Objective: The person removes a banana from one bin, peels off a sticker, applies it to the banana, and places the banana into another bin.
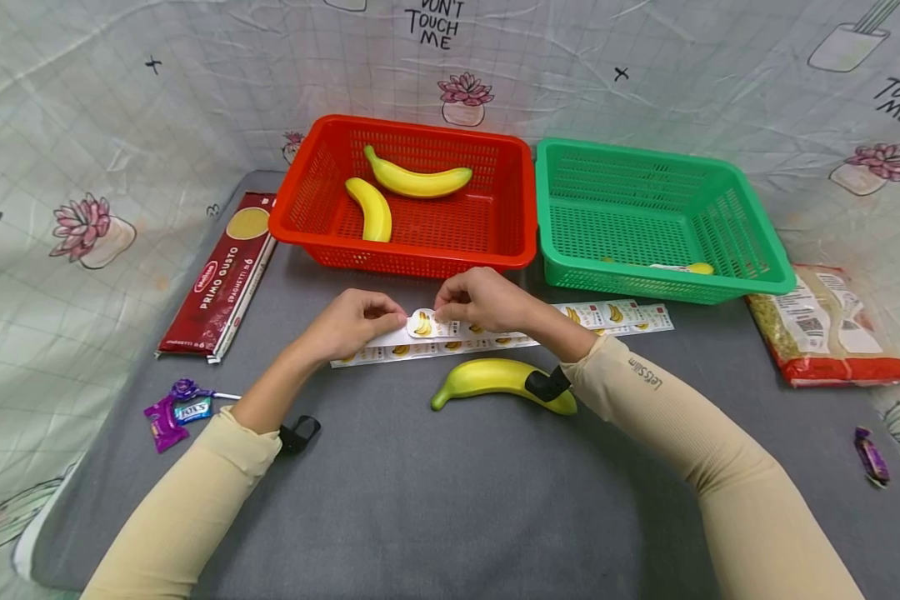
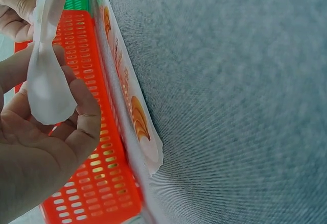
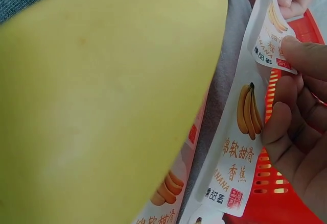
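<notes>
Both hands hold up a strip of banana stickers point(image 1: 472, 331) above the table. My left hand point(image 1: 356, 325) pinches the strip's bare white end point(image 2: 48, 91) between thumb and fingers. With thumb and forefinger, my right hand point(image 1: 487, 300) grips the edge of a sticker point(image 1: 422, 323) printed with bananas, which curls up from its backing in the right wrist view. A second sticker strip point(image 1: 367, 356) lies flat on the table underneath. Nearer the body, a yellow banana point(image 1: 487, 377) rests below the right wrist and fills much of the right wrist view point(image 3: 102, 96).
A red basket point(image 1: 412, 260) with two bananas stands behind the hands. Beside it is a green basket point(image 1: 667, 287) with a small yellow-tipped item inside. Spaghetti point(image 1: 217, 279) and candies point(image 1: 168, 421) lie left; a grain bag point(image 1: 832, 329) and a purple candy point(image 1: 872, 457) lie right.
</notes>
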`<act>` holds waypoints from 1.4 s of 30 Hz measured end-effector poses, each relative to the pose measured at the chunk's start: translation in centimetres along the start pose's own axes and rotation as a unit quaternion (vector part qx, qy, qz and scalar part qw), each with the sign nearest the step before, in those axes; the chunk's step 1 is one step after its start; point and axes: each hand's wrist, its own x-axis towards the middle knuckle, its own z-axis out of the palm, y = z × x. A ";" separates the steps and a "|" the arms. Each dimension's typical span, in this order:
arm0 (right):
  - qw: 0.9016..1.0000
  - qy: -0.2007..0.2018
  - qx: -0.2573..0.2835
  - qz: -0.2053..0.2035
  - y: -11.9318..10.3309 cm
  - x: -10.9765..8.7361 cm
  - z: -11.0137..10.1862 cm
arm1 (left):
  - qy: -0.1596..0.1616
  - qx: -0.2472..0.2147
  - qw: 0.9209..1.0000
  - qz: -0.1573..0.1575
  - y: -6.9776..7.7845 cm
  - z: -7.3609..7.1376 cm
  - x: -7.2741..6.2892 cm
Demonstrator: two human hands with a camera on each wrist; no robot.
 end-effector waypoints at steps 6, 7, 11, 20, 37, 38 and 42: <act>1.000 0.001 -0.003 -0.007 0.2 -0.1 0.0 | -0.002 -0.004 1.000 -0.001 0.0 0.1 0.1; 1.000 0.002 -0.004 -0.009 0.2 -0.1 0.0 | -0.001 -0.004 1.000 -0.001 0.0 0.1 0.1; 1.000 0.005 -0.002 -0.012 0.1 -0.1 -0.1 | 0.002 -0.003 1.000 -0.003 -0.1 0.1 0.2; 1.000 0.012 0.018 -0.006 0.3 -0.7 -0.5 | 0.007 0.006 1.000 -0.007 -0.6 0.3 0.5; 0.999 0.027 0.040 -0.003 0.4 -1.1 -0.7 | 0.020 0.036 0.999 -0.014 -1.0 0.2 0.7; 0.999 0.026 0.040 0.000 0.5 -1.2 -0.7 | 0.022 0.039 0.999 -0.013 -1.0 0.2 0.6; 0.999 0.025 0.037 0.008 0.6 -1.2 -0.6 | 0.044 0.042 0.998 -0.001 -0.5 0.1 0.4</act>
